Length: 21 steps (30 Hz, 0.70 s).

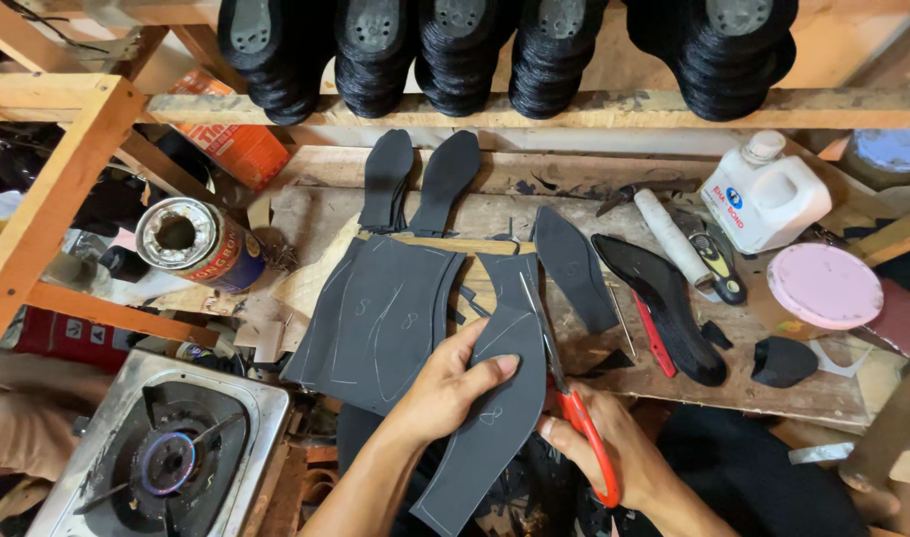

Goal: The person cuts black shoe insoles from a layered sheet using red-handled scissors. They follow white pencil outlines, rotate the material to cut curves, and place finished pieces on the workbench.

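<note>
From the head view I see my left hand (pixel 453 383) clamped on a dark grey sole-shaped sheet (pixel 495 398), thumb and fingers pressed across its upper part, holding it up over my lap just in front of the bench (pixel 674 378). My right hand (pixel 599 443) is closed around the red handles of the scissors (pixel 564 383); the blades run up along the sheet's right edge, with their tip near the bench's front edge. Just left of the sheet, a larger grey sheet (pixel 375 318) with pale traced outlines lies on the bench, partly overhanging its front. Behind it two black insoles (pixel 420 179) lean upright side by side against the back board. To the right of the blades lies a narrow grey cutout (pixel 572 268), then a black shoe sole (pixel 664 303) with a red tool (pixel 654 338) alongside it. Further right are a white roll (pixel 674 239), a white jug (pixel 765 194) and a pink round lid (pixel 825 285). A tin can (pixel 191 244) lies on its side at the bench's left end, and below it sits a gas burner (pixel 167 457). Stacks of black soles (pixel 455 50) hang over the shelf above. Small dark offcuts are scattered near the bench's front, well apart from my hands.
</note>
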Motion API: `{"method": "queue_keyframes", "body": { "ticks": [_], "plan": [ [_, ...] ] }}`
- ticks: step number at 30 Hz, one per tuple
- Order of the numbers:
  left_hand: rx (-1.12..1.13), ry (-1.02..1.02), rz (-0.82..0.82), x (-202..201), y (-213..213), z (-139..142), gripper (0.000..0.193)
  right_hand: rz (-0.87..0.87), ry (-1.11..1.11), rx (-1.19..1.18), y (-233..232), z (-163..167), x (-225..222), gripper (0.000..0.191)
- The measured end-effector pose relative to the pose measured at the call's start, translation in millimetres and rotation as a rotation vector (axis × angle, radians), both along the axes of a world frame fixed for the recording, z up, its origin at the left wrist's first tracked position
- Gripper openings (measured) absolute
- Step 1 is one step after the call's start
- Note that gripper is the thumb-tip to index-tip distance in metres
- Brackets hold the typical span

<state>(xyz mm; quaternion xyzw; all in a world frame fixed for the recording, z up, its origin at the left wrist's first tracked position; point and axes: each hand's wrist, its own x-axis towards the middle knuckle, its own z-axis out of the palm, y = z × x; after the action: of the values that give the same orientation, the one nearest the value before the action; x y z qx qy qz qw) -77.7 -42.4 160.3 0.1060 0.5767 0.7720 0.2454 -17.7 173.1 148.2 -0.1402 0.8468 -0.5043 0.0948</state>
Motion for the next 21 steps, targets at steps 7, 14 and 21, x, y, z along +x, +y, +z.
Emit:
{"method": "queue_keyframes", "body": {
  "ticks": [7,14,21],
  "plan": [
    [0.000,-0.016,-0.005,1,0,0,0.045,-0.022,0.015,-0.067,-1,0,3,0.037],
    [-0.016,-0.031,-0.025,2,-5,2,0.045,-0.152,-0.208,0.073,-2,4,3,0.031],
    [-0.071,-0.007,-0.078,2,-15,4,0.044,-0.020,-0.018,-0.036,-3,13,6,0.024]
  ]
}}
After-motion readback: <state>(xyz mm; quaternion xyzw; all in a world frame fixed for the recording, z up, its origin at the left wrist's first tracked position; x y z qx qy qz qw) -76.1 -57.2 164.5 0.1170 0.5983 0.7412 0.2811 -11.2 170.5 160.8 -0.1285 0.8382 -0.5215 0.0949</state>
